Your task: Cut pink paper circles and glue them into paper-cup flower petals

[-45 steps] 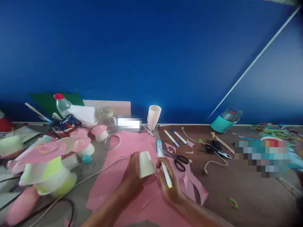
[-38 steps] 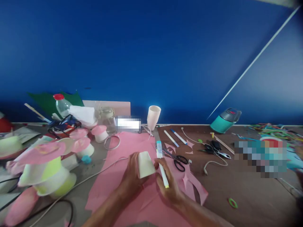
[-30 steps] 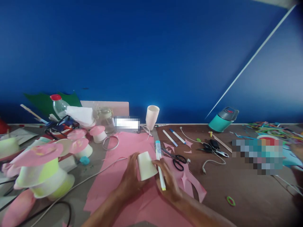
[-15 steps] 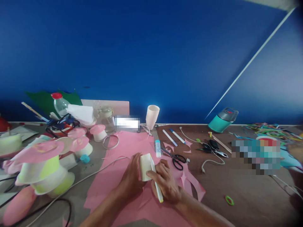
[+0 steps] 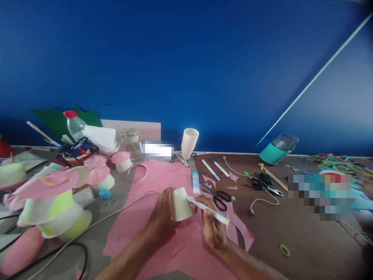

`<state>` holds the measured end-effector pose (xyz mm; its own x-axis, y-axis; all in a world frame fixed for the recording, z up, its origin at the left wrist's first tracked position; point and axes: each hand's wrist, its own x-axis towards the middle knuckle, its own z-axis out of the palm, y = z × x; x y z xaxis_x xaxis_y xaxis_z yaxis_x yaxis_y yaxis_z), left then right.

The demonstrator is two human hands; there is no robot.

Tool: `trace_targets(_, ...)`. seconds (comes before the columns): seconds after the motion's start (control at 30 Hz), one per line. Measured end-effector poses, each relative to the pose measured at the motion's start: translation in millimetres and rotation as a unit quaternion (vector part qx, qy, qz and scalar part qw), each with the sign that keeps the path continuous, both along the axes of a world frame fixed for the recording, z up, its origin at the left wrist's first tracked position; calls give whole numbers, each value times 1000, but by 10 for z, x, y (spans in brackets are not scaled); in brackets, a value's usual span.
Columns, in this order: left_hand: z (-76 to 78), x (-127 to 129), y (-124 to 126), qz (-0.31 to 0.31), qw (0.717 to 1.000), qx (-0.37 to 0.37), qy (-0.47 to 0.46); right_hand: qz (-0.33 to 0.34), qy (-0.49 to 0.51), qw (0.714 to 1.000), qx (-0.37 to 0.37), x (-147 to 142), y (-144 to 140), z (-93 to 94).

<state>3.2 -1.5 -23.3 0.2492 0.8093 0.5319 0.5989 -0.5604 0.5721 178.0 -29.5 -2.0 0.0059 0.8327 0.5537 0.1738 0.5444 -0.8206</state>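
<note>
From the head camera, the left hand [image 5: 163,216] is wrapped around a small white cup [image 5: 180,204], holding it upside down and tilted just above the pink sheet [image 5: 151,233] on the table [image 5: 305,241]. The right hand [image 5: 212,229] grips a white marker [image 5: 207,209] with a yellow end, its tip touching the cup's side. Just beyond the hands lie a glue stick [image 5: 196,182] and black scissors [image 5: 218,196], near pink scraps [image 5: 236,225]. Farther back, another cup [image 5: 189,143] stands upright by the blue wall [image 5: 186,70]. To the left sits a heap of pink and green paper flowers [image 5: 52,198], with a bottle [image 5: 74,124] and a jar [image 5: 131,144] behind. A teal jug [image 5: 278,148] lies on its side at the right.
</note>
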Motion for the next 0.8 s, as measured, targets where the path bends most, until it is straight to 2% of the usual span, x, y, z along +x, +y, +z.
trace_targets(0.13,-50,-12,8,-6,1000,19,7,-6,-2,1000,-1,8,-18,15)
trace_targets(0.3,-123,-36,29,0,1000,17,10,18,-25,999,-12,7,-43,24)
trace_targets(0.8,-129,-51,19,-20,1000,3,-5,-5,-4,1000,-20,-15,-41,-62)
